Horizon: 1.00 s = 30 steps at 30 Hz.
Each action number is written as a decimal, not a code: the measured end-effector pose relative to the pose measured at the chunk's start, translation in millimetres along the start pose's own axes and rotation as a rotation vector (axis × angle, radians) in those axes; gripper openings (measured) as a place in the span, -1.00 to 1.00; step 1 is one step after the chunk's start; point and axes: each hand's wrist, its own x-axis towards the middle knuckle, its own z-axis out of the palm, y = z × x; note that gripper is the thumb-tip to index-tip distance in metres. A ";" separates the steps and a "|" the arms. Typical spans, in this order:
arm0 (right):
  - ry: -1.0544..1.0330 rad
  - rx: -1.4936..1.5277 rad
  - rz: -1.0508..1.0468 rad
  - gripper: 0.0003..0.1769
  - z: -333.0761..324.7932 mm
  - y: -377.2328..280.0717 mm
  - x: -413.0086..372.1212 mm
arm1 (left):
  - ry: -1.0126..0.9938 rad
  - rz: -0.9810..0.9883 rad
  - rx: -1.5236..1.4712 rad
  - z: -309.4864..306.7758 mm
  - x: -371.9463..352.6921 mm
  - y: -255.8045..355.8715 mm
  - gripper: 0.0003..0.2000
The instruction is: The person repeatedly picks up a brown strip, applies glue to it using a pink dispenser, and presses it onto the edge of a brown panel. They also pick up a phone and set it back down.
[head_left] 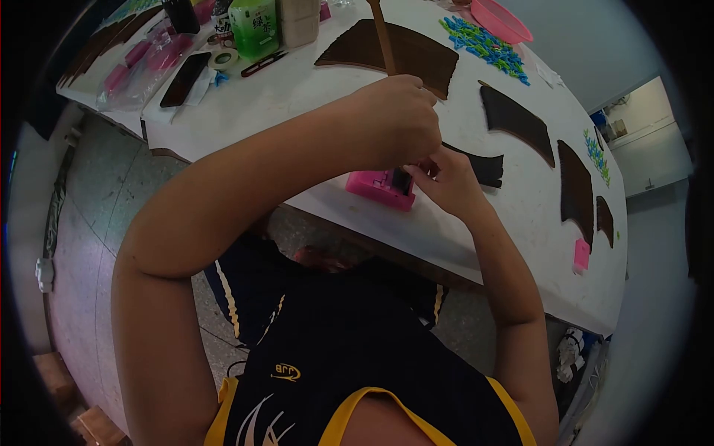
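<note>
My left hand (401, 119) is closed in a fist above the table's front edge. A long, thin brown strip (382, 37) runs up and away from it, over a dark brown sheet (398, 48). Just below sits a pink plastic device (379, 191) with a black part (401, 181) at its right end. Beside that part, my right hand (450, 182) has its fingertips pinched together; what lies between them is hidden. Behind the right hand, a black curved piece (483, 167) lies partly covered.
More dark sheets (517, 123) lie to the right on the white table (335, 201), near a small pink piece (581, 256). Blue and green small pieces (487, 48) are heaped by a pink basket (502, 21). A green bottle (254, 30) and a phone (186, 78) stand and lie left.
</note>
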 end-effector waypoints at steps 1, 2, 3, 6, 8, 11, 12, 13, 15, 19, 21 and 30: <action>0.007 -0.004 -0.008 -0.75 0.3 -0.3 0.0 | -0.004 0.003 -0.016 -0.1 0.4 -0.5 -0.93; 0.005 -0.002 -0.006 -0.75 1.5 0.5 0.2 | -0.005 0.002 -0.019 0.6 0.3 -1.2 -0.93; 0.013 0.027 -0.012 -0.75 3.2 1.7 0.7 | -0.008 0.003 0.008 1.2 0.3 -1.9 -0.93; 0.027 0.056 -0.028 -0.75 6.2 2.3 1.3 | -0.006 -0.002 0.032 1.0 -1.2 -1.6 -0.93; 0.033 0.055 -0.039 -0.74 7.6 2.3 2.1 | -0.001 -0.006 0.028 -0.2 -2.7 -1.8 -0.93; 0.034 0.059 -0.010 -0.75 8.8 3.4 2.2 | -0.011 -0.021 0.023 0.2 -4.9 -1.3 -0.93; 0.037 0.055 -0.026 -0.77 8.5 4.1 1.9 | 0.003 -0.024 0.003 1.4 -6.0 -1.7 -0.94; 0.042 0.051 -0.043 -0.78 8.0 4.3 1.5 | 0.017 -0.027 -0.015 2.4 -7.4 -2.2 -0.94; 0.047 0.050 -0.038 -0.79 6.1 1.3 -0.4 | 0.031 -0.036 -0.044 6.5 -12.1 -3.2 -0.95; 0.023 0.025 -0.024 -0.78 3.5 9.9 -6.2 | 0.129 -0.074 -0.161 28.2 -26.4 -6.4 -0.92; 0.031 -0.010 -0.045 -0.77 0.7 8.9 -9.2 | 0.128 -0.083 -0.173 39.7 -33.5 -6.0 -0.91; 0.035 -0.103 -0.161 -0.76 -9.4 24.1 -23.4 | 0.285 -0.099 -0.276 88.9 -43.1 10.1 -0.86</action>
